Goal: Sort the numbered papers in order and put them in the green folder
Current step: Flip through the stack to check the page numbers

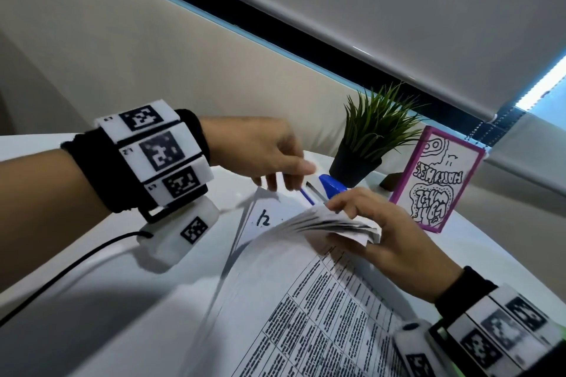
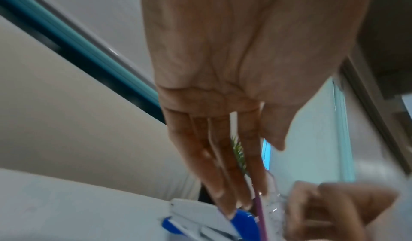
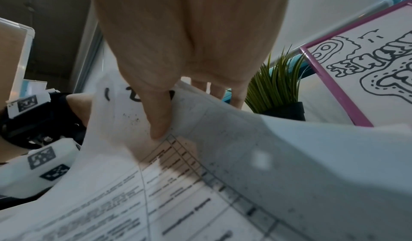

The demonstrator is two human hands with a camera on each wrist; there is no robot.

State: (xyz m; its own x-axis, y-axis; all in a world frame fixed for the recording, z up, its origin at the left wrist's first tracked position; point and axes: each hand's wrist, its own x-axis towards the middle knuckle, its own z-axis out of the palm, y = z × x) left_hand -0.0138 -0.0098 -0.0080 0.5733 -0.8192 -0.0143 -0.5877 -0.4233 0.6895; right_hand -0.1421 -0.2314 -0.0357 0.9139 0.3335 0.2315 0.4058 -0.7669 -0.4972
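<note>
My right hand (image 1: 352, 223) grips the far corner of a stack of printed papers (image 1: 306, 315) and bends it up, fanning the sheet edges. In the right wrist view its thumb (image 3: 159, 126) presses on the top sheet (image 3: 223, 192), with the other fingers behind the paper. Beneath the lifted corner lies a sheet marked 12 (image 1: 265, 220), whose number also shows beside the thumb (image 3: 120, 110). My left hand (image 1: 284, 182) hovers over that sheet's far corner, fingers (image 2: 231, 200) straight and pointing down at the paper's edge (image 2: 196, 211). I see no green folder clearly.
A blue stapler (image 1: 332, 188) and a blue pen (image 1: 306, 196) lie just beyond the papers. Behind them stand a potted plant (image 1: 372, 138) and a pink-framed drawing (image 1: 435, 184). The white table (image 1: 76, 300) extends to the left, crossed by a black cable (image 1: 70, 266).
</note>
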